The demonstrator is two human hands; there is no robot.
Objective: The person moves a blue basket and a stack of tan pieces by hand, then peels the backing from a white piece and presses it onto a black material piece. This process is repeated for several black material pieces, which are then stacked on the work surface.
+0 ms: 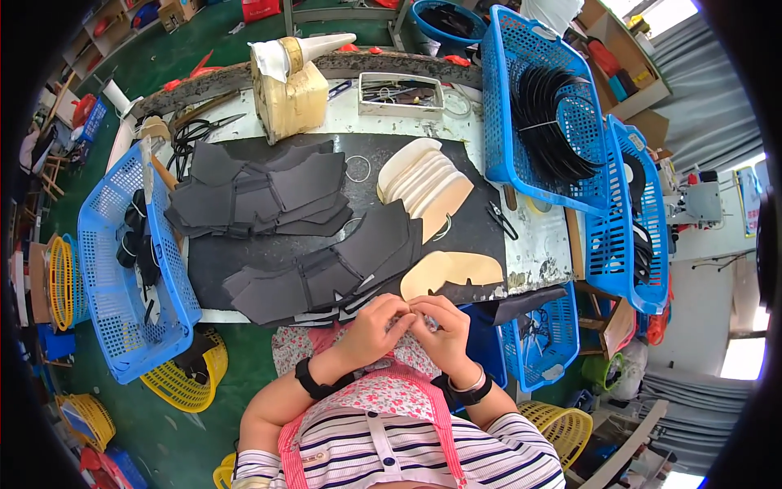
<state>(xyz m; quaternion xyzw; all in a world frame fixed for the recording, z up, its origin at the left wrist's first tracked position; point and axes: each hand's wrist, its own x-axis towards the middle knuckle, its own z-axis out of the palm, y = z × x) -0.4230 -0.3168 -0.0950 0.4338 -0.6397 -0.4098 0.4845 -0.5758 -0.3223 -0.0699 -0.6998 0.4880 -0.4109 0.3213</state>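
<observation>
My left hand [373,329] and my right hand [442,328] meet at the front edge of the table, fingertips pinched together. What they pinch is hidden by the fingers. Just beyond them lies a tan insole-shaped piece [450,272], with a dark notched strip [468,291] along its near edge. Left of my hands is a stack of dark grey cut pieces [326,273], overlapping the table edge. A second pile of dark grey pieces [261,191] lies farther back. A bundle of cream insole-shaped pieces [423,183] sits behind the tan one.
Blue baskets stand left [130,277] and right, one holding black curved strips [554,122]. Toward the back are a yellowish block [293,102], a tool tray [401,95] and scissors [195,134]. Small snips [503,221] lie at the right; a lower blue basket [550,346] is beside me.
</observation>
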